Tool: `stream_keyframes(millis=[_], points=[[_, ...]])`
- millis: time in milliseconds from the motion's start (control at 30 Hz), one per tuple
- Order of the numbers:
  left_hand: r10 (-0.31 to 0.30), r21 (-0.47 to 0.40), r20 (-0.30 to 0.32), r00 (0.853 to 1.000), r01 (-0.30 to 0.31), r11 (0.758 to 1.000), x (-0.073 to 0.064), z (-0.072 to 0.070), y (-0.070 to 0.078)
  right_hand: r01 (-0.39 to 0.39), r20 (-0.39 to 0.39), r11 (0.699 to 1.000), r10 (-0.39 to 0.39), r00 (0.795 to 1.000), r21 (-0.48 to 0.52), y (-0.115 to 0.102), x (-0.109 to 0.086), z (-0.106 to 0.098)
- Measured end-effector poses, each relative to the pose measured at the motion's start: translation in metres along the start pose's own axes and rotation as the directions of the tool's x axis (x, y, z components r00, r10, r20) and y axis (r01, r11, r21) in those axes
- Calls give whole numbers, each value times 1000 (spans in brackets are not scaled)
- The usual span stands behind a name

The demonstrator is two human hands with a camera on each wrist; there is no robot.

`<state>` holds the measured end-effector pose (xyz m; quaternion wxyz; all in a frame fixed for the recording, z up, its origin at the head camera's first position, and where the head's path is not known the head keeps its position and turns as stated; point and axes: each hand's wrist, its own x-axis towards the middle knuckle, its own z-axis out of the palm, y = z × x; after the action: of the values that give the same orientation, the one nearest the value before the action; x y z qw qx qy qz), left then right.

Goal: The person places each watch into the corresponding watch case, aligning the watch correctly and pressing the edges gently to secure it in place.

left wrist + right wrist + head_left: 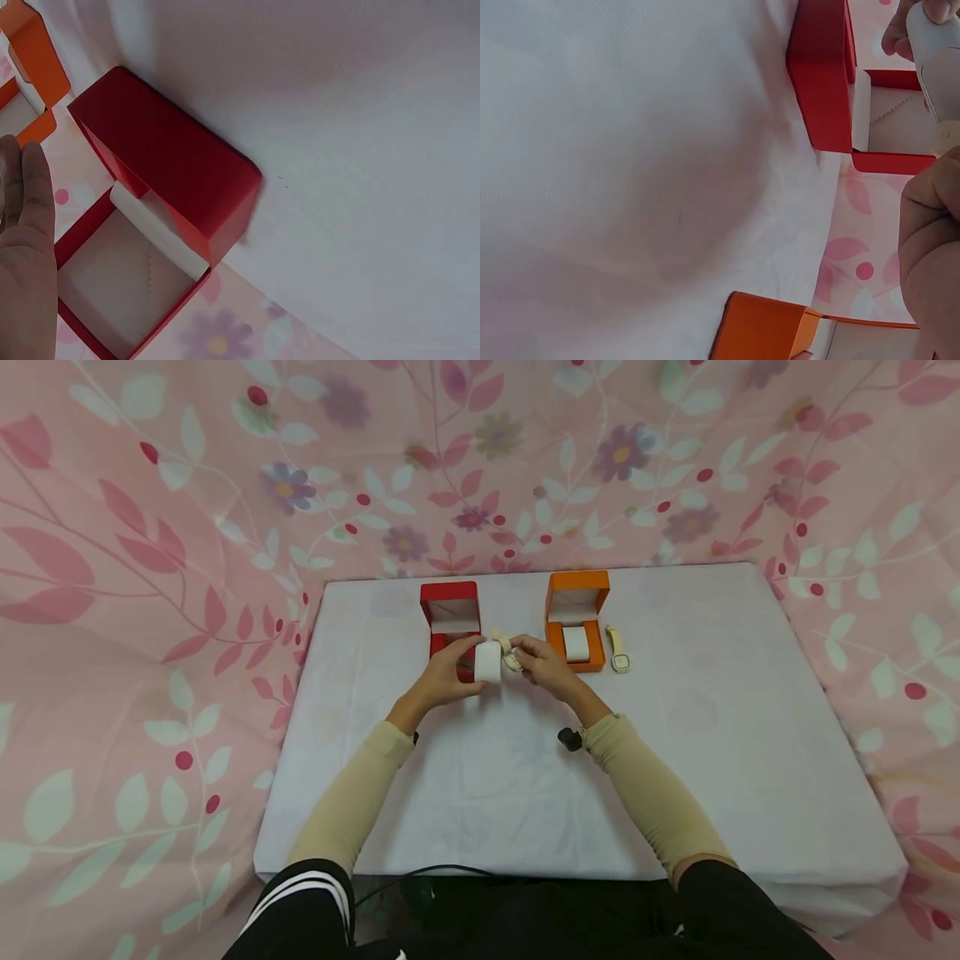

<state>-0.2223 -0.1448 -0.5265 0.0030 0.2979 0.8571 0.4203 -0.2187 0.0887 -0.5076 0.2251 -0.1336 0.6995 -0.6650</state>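
Where the white-clothed table runs toward its far edge, a red box stands left of that edge's middle, its lid raised. The left hand covers part of its base in the head view and grips a white cushion, thumb on the side toward the near edge, fingers on the side toward the far edge. Just right of the cushion is a watch with a cream strap, pinched in the fingers of the right hand; both are nearer the far edge than the near one. Next comes an orange box, also close to the far edge with its lid up, a second cushion, white too, seated inside. Just right of that box lies a second watch, its strap pointing toward the far edge.
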Motion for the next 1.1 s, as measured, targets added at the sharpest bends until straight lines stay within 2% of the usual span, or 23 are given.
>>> stream_keyframes(millis=[100,200,433,633,767,867,967,1100], points=[[15,18,1,1000,-15,1000,0,1,-1,24,1,999,-24,1000,-29,-7,-4,1],[12,-20,1,1000,-12,1000,-1,2,-2,43,-6,998,-43,999,-34,-7,-4,1],[-47,-120,1,999,47,992,-4,5,-4,19,-16,999,-19,1000,36,-5,-5,2],[-73,-124,-23,997,69,990,-4,9,-2,0,-27,996,2,1000,90,-2,-6,8],[-80,-127,-42,996,74,989,-4,10,3,-1,-20,992,3,1000,123,1,-5,9],[-92,-150,-37,995,85,985,-5,6,13,-20,-7,989,22,1000,149,2,-6,8],[-117,-218,1,993,115,969,-7,5,15,-50,6,984,50,999,168,2,-7,7],[-150,-333,59,987,161,929,-9,3,15,-80,10,977,80,997,196,5,-7,3]])
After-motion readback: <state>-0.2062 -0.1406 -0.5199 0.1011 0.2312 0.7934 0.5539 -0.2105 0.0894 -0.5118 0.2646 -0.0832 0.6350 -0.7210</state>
